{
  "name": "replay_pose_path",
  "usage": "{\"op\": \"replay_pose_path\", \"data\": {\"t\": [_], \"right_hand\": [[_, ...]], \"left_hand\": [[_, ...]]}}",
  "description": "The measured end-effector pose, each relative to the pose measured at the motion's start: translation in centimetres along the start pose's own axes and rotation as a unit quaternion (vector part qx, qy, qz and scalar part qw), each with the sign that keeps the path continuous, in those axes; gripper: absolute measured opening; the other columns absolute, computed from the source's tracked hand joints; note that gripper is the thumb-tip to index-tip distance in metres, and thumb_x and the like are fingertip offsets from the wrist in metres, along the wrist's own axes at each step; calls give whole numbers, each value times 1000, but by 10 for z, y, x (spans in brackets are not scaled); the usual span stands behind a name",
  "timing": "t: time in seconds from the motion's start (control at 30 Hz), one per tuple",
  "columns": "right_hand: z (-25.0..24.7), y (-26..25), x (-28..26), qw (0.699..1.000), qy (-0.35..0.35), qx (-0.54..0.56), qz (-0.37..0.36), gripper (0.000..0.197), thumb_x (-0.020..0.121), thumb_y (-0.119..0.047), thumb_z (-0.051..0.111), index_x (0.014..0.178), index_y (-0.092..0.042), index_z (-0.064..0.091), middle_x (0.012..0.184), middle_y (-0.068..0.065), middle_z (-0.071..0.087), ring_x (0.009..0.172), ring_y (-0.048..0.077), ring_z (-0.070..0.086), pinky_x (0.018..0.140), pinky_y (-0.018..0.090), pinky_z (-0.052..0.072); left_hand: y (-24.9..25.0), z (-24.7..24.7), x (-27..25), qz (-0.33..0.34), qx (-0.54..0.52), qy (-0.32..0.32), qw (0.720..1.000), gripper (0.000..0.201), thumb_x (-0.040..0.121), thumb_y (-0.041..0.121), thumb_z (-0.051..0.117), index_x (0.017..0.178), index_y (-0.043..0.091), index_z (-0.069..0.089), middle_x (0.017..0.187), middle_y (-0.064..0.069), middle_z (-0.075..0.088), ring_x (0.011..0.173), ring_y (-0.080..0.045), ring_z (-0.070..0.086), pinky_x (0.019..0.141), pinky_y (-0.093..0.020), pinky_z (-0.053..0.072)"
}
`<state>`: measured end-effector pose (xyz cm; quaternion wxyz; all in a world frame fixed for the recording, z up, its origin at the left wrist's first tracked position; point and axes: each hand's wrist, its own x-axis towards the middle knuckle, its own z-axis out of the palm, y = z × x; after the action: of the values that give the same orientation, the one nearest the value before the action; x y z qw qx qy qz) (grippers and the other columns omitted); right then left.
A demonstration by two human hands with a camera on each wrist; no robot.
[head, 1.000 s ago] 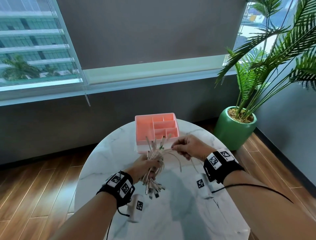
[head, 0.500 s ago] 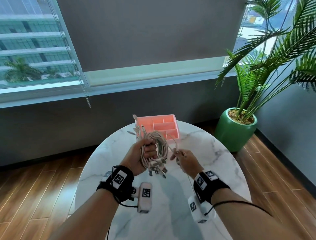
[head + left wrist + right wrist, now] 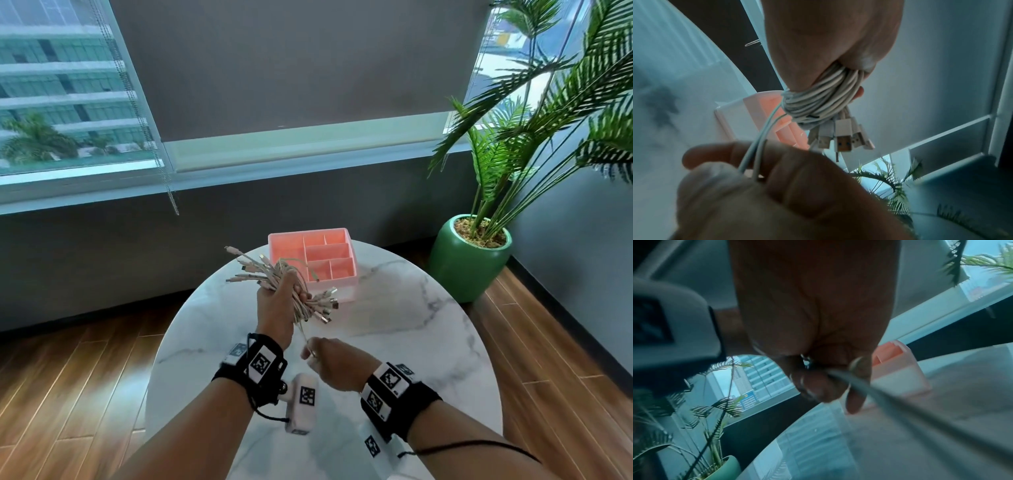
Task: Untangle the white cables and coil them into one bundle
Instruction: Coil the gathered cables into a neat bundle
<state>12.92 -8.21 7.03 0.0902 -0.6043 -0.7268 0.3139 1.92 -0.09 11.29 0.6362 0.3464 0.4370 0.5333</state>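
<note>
Nearly done: the left hand (image 3: 275,301) clenches the coiled white cables (image 3: 818,99) while the right hand (image 3: 330,363), at its five o'clock, pinches the last loose strands (image 3: 758,146).

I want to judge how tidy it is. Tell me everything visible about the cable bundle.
The cable bundle is many off-white cords coiled together, with metal plugs fanning out at both ends. The left hand grips its middle, above the table. Two loose strands run down to the right hand, which pinches them.
</note>
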Motion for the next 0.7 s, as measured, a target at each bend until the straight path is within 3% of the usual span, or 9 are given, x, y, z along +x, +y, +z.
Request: {"op": "replay_pose_path", "data": {"t": [0.1,0.2,0.27,0.33,0.43,0.57,0.7], "right_hand": [[-22,-15,-7,998,-29,-59,-4,24,98,-20,46,107,-9,65,106,12,70,93,28,65,83,40,54],[-51,-26,-8,1000,-23,-14,-12,18,95,-19,53,91,-7,66,77,5,66,60,16,62,56,28,53],[-67,-26,-7,1000,-13,21,-17,13,90,-14,58,85,-7,68,66,-3,61,47,5,55,46,19,47],[-76,-23,-6,999,1,34,-21,8,83,-13,66,84,-11,75,62,-11,62,47,-1,54,49,14,43],[-84,-19,-4,997,4,63,-34,6,76,-10,73,79,-12,77,65,-9,67,55,0,56,58,21,48],[-92,-8,-5,989,33,133,-54,8,80,-2,73,85,-7,74,80,1,73,70,12,67,73,29,58],[-91,-1,-8,985,67,140,-74,11,86,-2,70,94,-10,71,80,-7,68,73,2,64,74,22,56]], "left_hand": [[-10,-6,6,27,107,19,994,23,96,13,58,74,6,58,53,-8,56,47,-22,51,48,-31,45],[-17,-11,7,20,189,-22,981,21,96,13,60,78,3,59,55,-11,57,48,-22,52,46,-28,43],[-23,-12,5,31,250,-74,965,23,97,13,62,76,2,61,60,-9,58,52,-19,53,52,-29,43],[-27,-10,3,43,288,-125,949,24,97,10,61,76,0,65,66,-7,61,57,-13,54,56,-29,45],[-26,-7,0,19,307,-161,938,25,99,11,57,79,2,68,70,-5,64,57,-4,57,55,-22,47],[-17,-12,-5,-47,324,-212,921,34,102,17,53,74,1,64,58,-13,62,43,-17,58,42,-23,45],[-12,-21,-4,-64,323,-271,905,46,104,28,49,73,-3,62,64,-23,61,46,-25,57,47,-27,46]]}}
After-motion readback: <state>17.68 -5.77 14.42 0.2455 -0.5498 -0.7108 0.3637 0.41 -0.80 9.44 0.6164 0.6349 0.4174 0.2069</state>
